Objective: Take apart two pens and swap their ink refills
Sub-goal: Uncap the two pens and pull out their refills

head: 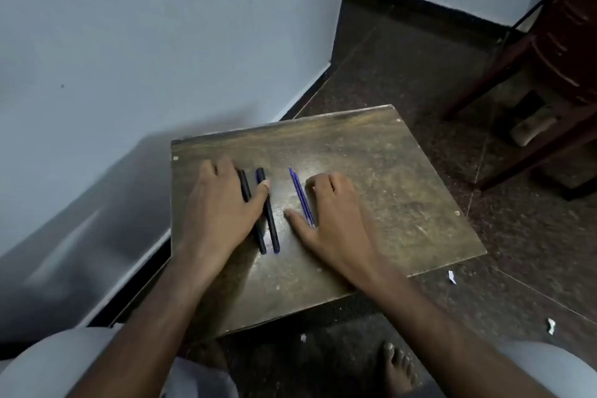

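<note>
Wooden table [371,171] | left hand [223,203] flat, thumb on black pens [269,220] | right hand [329,220] spread beside blue refills [300,195]

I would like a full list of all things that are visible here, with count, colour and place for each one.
table: one, brown worn wood, low, centre, beside the wall
dark pens: two, black, side by side on the table, partly under the left hand
blue refill: one or perhaps two thin blue pieces lying together, on the table beside the right hand
wall: pale blue, left and behind
floor: dark, speckled
chair: one, dark reddish wood, upper right
paper scraps: three, white, on the floor near the table
left hand: flat on the pens
right hand: flat on the table
foot: one, bare, on the floor
</note>
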`<state>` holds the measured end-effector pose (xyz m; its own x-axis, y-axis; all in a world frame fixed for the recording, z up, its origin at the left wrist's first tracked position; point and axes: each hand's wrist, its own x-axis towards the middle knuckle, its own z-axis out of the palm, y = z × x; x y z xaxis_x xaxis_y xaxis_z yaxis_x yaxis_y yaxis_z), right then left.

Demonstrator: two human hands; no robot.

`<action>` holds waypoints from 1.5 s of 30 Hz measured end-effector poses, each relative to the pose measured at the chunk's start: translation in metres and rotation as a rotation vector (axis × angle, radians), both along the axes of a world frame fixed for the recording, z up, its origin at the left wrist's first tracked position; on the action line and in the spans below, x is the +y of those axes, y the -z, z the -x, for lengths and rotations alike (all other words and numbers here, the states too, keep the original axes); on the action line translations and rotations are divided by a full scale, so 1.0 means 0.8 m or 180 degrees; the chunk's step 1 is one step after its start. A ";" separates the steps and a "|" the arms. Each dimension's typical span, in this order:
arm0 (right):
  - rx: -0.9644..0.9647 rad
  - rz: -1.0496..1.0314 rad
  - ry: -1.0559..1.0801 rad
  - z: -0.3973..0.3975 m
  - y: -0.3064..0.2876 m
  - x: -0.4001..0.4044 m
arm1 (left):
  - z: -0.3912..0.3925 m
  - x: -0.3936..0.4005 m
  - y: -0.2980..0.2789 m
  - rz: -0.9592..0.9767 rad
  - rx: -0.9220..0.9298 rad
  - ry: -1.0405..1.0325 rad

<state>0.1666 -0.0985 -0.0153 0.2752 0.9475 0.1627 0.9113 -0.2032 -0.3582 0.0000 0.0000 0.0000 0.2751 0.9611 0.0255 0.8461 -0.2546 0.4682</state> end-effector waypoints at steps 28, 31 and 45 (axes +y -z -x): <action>0.0368 0.0000 0.0591 -0.063 -0.030 0.003 | -0.070 -0.026 0.007 0.0315 -0.0939 0.0536; 0.0401 -0.0133 0.0370 -0.043 -0.038 0.003 | -0.059 -0.017 0.001 0.0226 -0.0818 0.0628; 0.0787 0.0225 0.0511 -0.032 -0.012 -0.005 | -0.044 -0.015 0.001 0.0437 -0.0889 0.0590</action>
